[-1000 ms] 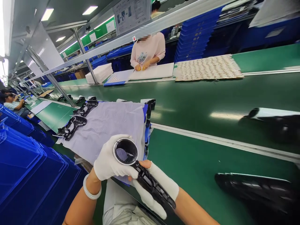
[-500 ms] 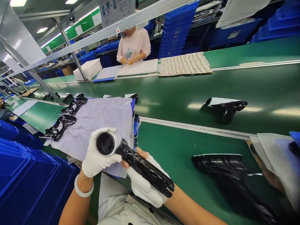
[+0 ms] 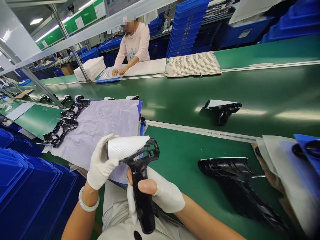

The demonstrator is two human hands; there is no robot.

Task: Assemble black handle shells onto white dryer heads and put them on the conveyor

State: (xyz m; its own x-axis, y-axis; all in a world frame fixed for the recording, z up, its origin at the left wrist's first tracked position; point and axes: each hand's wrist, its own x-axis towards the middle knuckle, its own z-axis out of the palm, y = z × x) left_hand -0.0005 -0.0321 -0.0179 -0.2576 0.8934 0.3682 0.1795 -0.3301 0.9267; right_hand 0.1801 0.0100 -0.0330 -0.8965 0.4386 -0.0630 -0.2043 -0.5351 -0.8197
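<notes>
Both my hands hold one black plastic hair-dryer housing [image 3: 140, 180] in front of my chest, above the near green bench [image 3: 185, 160]. My left hand [image 3: 101, 163], in a white glove, is closed on the housing's barrel end, which is covered with white film. My right hand [image 3: 160, 193], also gloved with a bare thumb, is wrapped round the black handle, which points down. A second black housing [image 3: 232, 180] lies on the bench to the right.
A stack of trays under grey foam sheet [image 3: 100, 126] with black parts [image 3: 62, 128] lies ahead left. Another housing [image 3: 222, 110] rides the green conveyor [image 3: 262, 93]. Blue crates [image 3: 30, 190] stand at my left. A person [image 3: 131, 43] works across the belt.
I have turned the housing from lying end-on toward me to side-on, handle down and white-filmed barrel on top. My view has shifted right, and the housing on the belt has moved left.
</notes>
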